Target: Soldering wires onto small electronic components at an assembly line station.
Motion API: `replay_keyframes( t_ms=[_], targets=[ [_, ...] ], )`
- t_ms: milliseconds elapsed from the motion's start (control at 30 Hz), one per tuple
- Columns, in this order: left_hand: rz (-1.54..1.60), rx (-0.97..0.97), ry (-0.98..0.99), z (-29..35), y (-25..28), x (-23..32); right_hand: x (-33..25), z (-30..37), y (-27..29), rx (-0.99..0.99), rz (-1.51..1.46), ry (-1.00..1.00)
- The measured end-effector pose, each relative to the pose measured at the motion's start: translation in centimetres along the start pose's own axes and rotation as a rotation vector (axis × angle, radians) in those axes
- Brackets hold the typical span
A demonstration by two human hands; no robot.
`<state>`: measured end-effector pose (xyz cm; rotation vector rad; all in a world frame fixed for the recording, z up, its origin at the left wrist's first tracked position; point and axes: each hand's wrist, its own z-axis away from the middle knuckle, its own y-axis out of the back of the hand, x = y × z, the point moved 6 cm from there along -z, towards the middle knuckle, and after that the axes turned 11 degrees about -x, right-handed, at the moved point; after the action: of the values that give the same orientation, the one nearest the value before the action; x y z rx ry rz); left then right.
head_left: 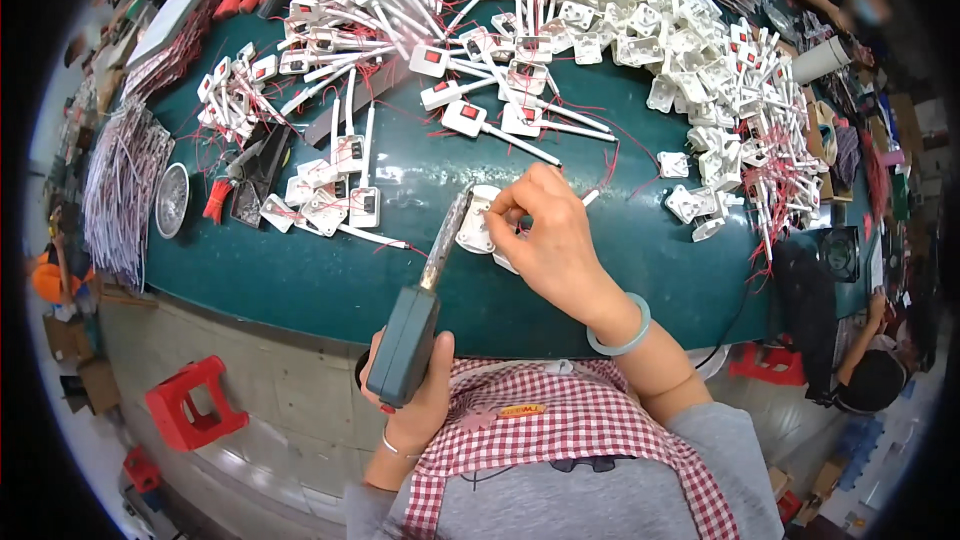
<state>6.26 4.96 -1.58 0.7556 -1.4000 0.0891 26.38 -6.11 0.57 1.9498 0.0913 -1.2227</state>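
My left hand (425, 390) is closed around the dark green body of an electric screwdriver (405, 345). Its long metal shaft points up and away, with the tip beside a white plastic housing (475, 225) on the table. Over that housing is my right hand (550, 235), thumb and forefinger brought together in a pinch. Whatever sits between those fingertips is hidden or too small to name. The right hand covers much of the housing. A short white tube end shows just past the hand's right side.
White switch pieces with tubes and red wires (325, 195) lie left of the work. More are heaped at the back, beside a pile of white plastic covers (610, 10). A metal bowl (172, 200) stands at the table's left edge. A red stool (195, 402) is on the floor.
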Motion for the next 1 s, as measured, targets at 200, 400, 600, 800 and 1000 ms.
replay_keyframes(
  t_ms=[200, 400, 600, 800, 1000],
  targets=[
    [-0.057, -0.014, -0.095, 0.8, 0.7, 0.9, 0.4, 0.2, -0.3, 0.032, -0.034, -0.013],
    [-0.039, -0.007, -0.105, 1.2, 0.7, 0.9, 0.0, 0.1, -0.1, 0.026, -0.016, -0.027],
    [-0.065, -0.032, -0.094, 1.1, 0.6, 1.4, 0.3, 0.1, -0.3, 0.032, -0.030, -0.032],
    [-0.076, -0.020, -0.104, 1.1, 0.5, 1.4, 0.4, 0.1, -0.3, 0.035, -0.017, -0.036],
    [-0.048, -0.007, -0.087, 1.2, 0.6, 1.4, 0.4, 0.1, -0.4, 0.026, -0.024, -0.041]
  ],
)
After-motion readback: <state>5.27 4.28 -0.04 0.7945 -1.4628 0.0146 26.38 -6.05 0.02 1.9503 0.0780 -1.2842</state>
